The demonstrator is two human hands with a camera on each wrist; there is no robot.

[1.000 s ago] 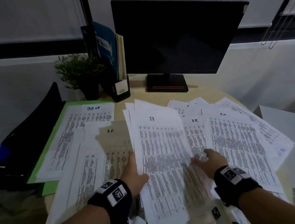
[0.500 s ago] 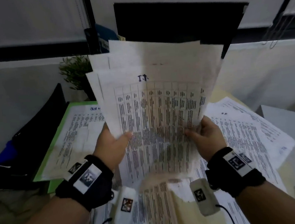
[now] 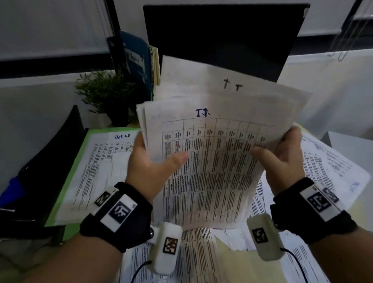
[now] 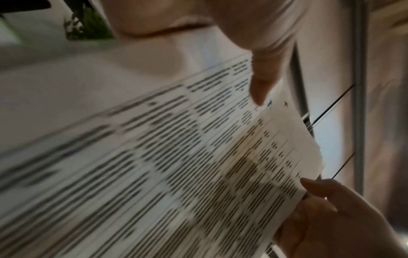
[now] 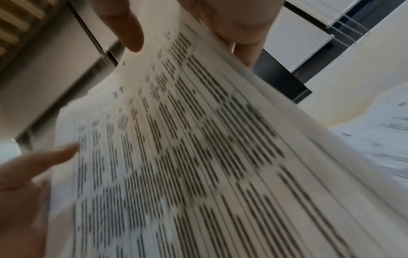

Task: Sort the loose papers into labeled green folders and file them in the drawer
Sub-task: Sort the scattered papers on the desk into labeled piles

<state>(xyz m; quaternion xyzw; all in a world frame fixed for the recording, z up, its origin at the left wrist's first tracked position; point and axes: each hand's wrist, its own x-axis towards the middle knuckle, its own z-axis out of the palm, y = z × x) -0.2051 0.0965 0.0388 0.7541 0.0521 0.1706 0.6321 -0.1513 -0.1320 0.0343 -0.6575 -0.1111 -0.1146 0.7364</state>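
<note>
a sheaf of papers held up between both hands

both forearms are raised from the lower corners of the head view and angled inward, with the wrists lifted above the desk. the left hand is set at the left edge of a sheaf of papers, and the right hand at its right edge. the sheaf is held upright in the air, tilted slightly to the right, in front of the dark monitor; "it" is handwritten in blue at the top of the front sheet, and the sheets behind are fanned out above it.

the left thumb is laid flat across the front sheet while the other fingers are tucked behind the stack, so the papers are pinched between them. the right thumb is likewise pressed on the front, and the right fingers are curled round the back edge, as is seen in the right wrist view. in the left wrist view the same printed table is seen blurred.

more loose papers are spread over the desk below, and a green folder with sheets on it lies at the left. a small potted plant stands behind it.
</note>
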